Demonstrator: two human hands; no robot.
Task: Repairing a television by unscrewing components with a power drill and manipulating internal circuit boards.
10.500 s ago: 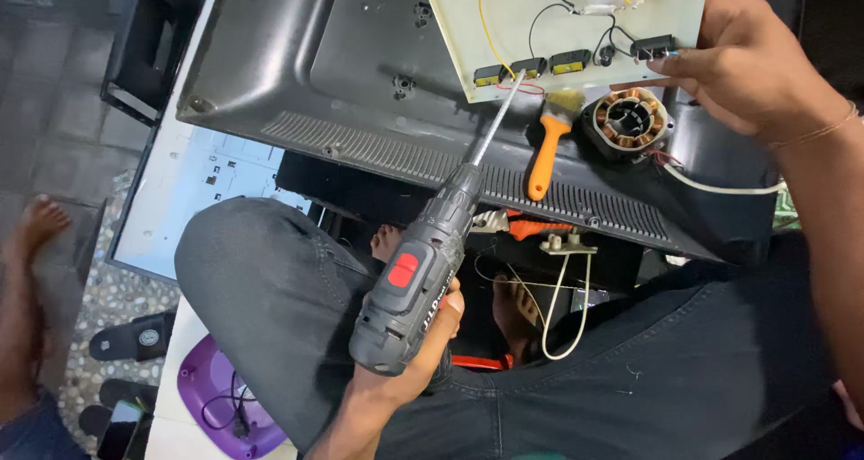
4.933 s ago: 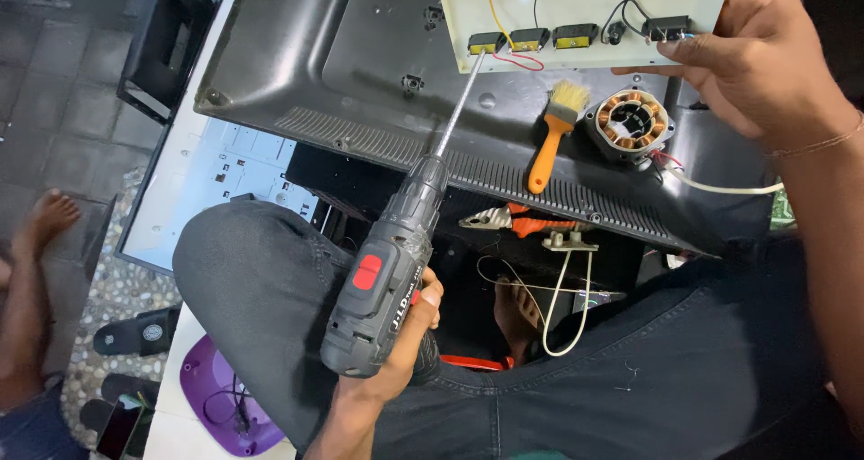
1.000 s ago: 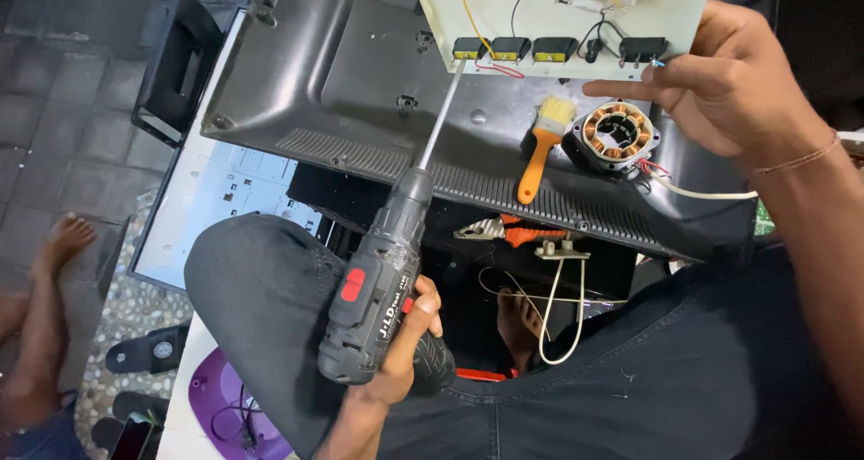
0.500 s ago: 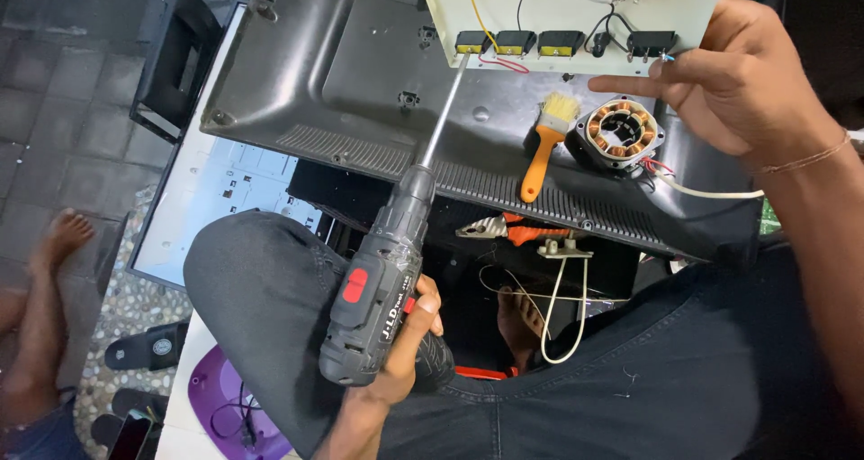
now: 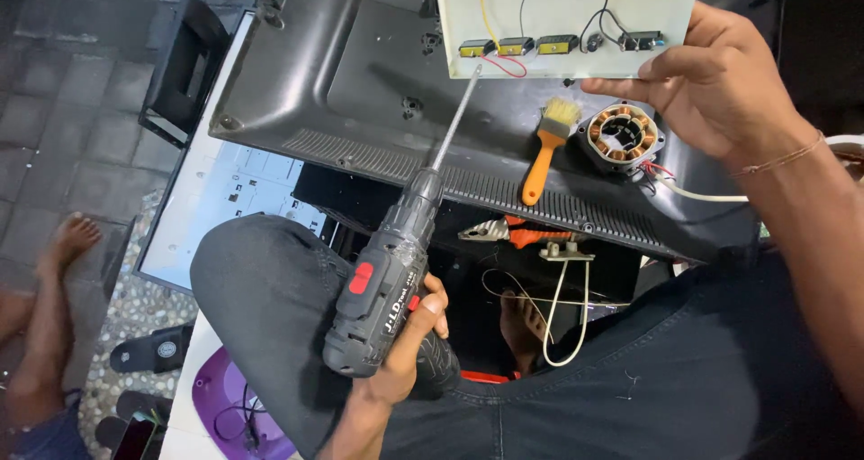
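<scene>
The left hand (image 5: 409,352) is wrapped tight around the grip of a grey-and-black cordless drill with a red switch (image 5: 378,293), its long thin bit (image 5: 454,113) slanting up to the lower edge of a pale rectangular circuit board with small yellow-and-black connectors (image 5: 567,19). The right hand (image 5: 715,86) pinches that board's lower right edge. Just below, on the black plastic television back cover (image 5: 360,73), lie an orange-handled paintbrush (image 5: 544,149) and a copper-wound motor stator (image 5: 621,136).
</scene>
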